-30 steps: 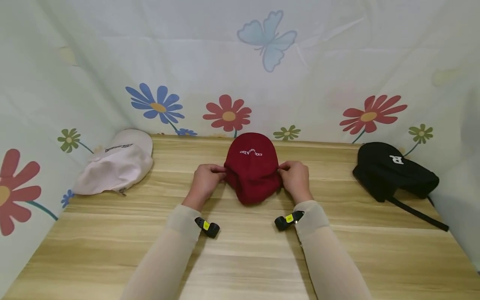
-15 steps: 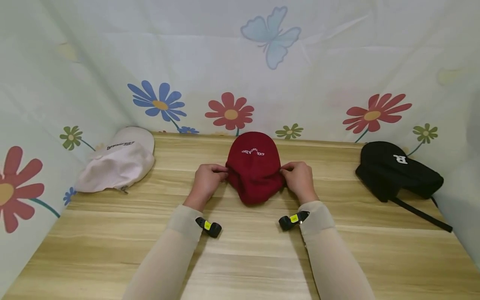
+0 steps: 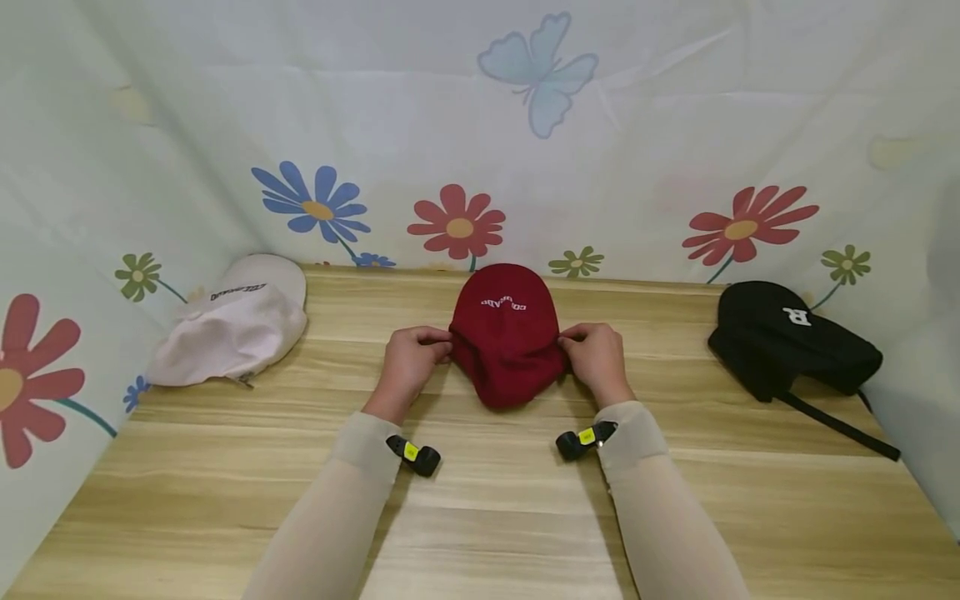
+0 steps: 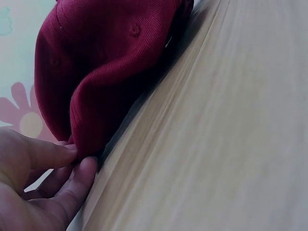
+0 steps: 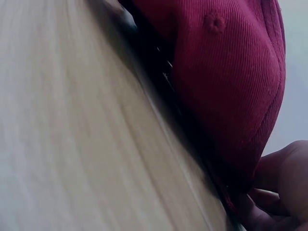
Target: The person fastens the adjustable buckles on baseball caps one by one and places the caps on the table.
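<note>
A dark red baseball cap (image 3: 506, 333) with white lettering lies at the middle of the wooden table (image 3: 480, 517), brim toward the back wall and crown slumped toward me. My left hand (image 3: 411, 362) pinches its left edge where brim and crown meet. On the opposite edge my right hand (image 3: 596, 358) pinches the cap the same way. In the left wrist view, thumb and fingers (image 4: 53, 156) close on a fold of the red cloth. The right wrist view shows the ribbed crown (image 5: 226, 82) with an eyelet; the fingertips there are partly hidden in shadow.
A pale pink cap (image 3: 232, 333) with dark lettering lies at the back left. At the back right sits a black cap (image 3: 787, 342) with a white letter, its strap (image 3: 840, 427) trailing on the table. A flower-printed curtain (image 3: 630, 133) stands along the back and sides.
The camera view shifts slightly. Both hands keep their pinch on the red cap, which stays in the same place and shape.
</note>
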`<state>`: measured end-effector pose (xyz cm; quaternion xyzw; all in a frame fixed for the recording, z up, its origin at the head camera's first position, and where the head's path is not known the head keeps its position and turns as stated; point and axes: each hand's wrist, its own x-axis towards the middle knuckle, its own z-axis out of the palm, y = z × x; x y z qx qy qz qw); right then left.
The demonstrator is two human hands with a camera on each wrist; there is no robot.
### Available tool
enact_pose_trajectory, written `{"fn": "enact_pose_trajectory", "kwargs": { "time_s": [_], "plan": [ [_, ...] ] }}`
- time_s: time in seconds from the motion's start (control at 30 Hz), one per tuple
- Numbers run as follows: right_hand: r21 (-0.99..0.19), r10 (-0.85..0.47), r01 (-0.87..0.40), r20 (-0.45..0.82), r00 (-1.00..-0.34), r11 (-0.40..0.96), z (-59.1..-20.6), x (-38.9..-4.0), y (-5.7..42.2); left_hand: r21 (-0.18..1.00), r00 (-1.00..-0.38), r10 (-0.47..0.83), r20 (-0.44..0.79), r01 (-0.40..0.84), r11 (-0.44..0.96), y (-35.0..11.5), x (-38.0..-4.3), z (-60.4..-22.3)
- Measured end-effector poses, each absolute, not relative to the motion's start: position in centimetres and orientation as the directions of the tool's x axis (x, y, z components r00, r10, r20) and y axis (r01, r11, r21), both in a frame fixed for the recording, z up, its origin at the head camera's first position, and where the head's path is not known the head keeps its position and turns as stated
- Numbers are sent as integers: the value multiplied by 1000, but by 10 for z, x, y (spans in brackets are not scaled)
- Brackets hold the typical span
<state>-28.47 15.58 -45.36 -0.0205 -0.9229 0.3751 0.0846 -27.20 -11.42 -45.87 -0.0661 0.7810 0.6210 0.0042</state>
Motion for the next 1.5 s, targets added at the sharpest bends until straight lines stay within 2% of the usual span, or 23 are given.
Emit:
{"fn": "enact_pose_trajectory", "kwargs": {
  "time_s": [0.4,0.6,0.9,1.2,1.37,1.5],
  "plan": [
    [-720,113,-11,125,-986,694,-456,-286,153,979,-989,-91,-117,-131,159,-119,-270,-460],
    [-748,131,-14,136,-982,664,-444,-282,146,974,-989,-108,-96,-116,196,-122,-270,-451],
    [-791,94,-191,299,-950,581,-399,-261,109,943,-981,-181,-64,-119,312,-143,-268,-428],
    [-733,-45,-394,446,-894,555,-372,-236,69,936,-981,-196,-10,-78,344,-180,-250,-405],
    [-715,-120,-473,486,-865,515,-366,-233,46,930,-974,-226,28,-58,362,-202,-240,-395],
    [-730,-144,-481,476,-868,486,-370,-236,30,929,-965,-263,20,-79,361,-217,-233,-386]
  ]
}}
